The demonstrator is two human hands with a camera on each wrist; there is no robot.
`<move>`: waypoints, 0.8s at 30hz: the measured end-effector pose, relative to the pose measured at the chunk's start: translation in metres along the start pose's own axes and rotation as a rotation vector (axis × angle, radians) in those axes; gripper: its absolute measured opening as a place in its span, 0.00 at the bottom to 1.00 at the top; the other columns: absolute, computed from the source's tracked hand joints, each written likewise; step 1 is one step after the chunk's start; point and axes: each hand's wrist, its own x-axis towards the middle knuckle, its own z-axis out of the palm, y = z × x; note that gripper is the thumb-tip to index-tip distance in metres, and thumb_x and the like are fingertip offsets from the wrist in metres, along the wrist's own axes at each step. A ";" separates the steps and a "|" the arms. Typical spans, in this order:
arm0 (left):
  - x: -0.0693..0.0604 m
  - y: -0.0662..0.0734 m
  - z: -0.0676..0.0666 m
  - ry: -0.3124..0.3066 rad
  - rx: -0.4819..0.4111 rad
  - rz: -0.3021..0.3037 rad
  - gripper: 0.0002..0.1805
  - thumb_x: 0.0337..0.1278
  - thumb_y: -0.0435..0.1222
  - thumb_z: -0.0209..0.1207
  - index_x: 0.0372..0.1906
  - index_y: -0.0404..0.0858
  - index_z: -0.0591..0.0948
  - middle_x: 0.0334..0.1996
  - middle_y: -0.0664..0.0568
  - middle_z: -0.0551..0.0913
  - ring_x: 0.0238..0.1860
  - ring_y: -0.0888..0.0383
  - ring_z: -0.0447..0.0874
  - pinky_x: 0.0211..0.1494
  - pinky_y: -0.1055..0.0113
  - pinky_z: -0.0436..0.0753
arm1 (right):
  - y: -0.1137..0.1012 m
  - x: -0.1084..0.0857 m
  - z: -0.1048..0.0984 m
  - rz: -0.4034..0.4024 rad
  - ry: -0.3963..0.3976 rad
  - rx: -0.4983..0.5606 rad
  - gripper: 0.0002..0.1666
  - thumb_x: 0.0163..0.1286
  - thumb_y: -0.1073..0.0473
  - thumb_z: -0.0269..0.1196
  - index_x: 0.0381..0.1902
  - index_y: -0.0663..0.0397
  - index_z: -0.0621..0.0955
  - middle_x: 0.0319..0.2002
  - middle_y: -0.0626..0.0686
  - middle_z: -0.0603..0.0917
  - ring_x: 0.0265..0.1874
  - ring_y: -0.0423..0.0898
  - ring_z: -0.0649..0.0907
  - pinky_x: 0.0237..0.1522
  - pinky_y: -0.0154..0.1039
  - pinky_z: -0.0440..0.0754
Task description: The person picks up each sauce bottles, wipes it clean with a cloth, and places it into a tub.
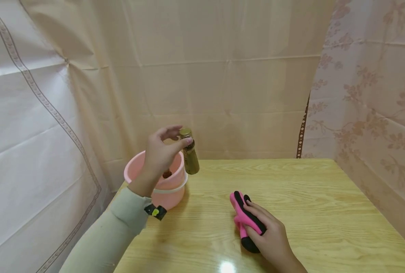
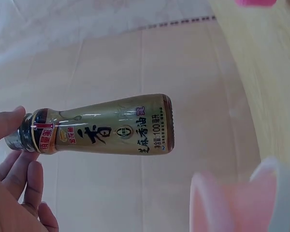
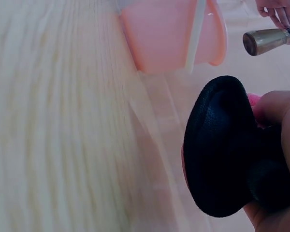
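My left hand pinches a small glass sesame oil bottle by its neck, just below the cap. The bottle hangs slightly tilted in the air, beside and above the right rim of a pink bucket. In the left wrist view, the sesame oil bottle shows its gold label with Chinese print. Lower right on the table, my right hand grips a pink-and-black object with a rounded black end; its kind is unclear. The right wrist view shows the object's black end close up.
A dark brown item stands inside the bucket, mostly hidden by my left hand and wrist. The bucket has a white handle. The wooden table reaches back to a beige curtain, with patterned cloth at the right.
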 end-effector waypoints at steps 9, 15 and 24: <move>0.034 -0.014 -0.021 0.041 -0.015 -0.111 0.28 0.51 0.46 0.78 0.58 0.46 0.85 0.48 0.52 0.89 0.46 0.57 0.83 0.48 0.64 0.80 | -0.001 0.002 0.000 -0.006 0.000 -0.031 0.31 0.60 0.65 0.77 0.61 0.40 0.85 0.64 0.49 0.83 0.61 0.55 0.84 0.55 0.20 0.75; 0.049 -0.027 -0.028 0.079 0.014 -0.149 0.25 0.52 0.45 0.78 0.56 0.47 0.85 0.50 0.52 0.89 0.46 0.57 0.84 0.49 0.65 0.82 | 0.002 0.001 0.000 0.015 -0.021 -0.083 0.33 0.59 0.65 0.77 0.62 0.37 0.84 0.65 0.46 0.83 0.63 0.52 0.83 0.59 0.19 0.71; 0.063 -0.049 -0.029 0.123 0.075 -0.179 0.24 0.55 0.41 0.76 0.57 0.44 0.84 0.51 0.50 0.89 0.49 0.55 0.79 0.54 0.61 0.77 | 0.004 0.000 0.002 0.002 -0.032 -0.083 0.33 0.59 0.63 0.77 0.62 0.38 0.84 0.65 0.48 0.83 0.63 0.53 0.83 0.58 0.19 0.72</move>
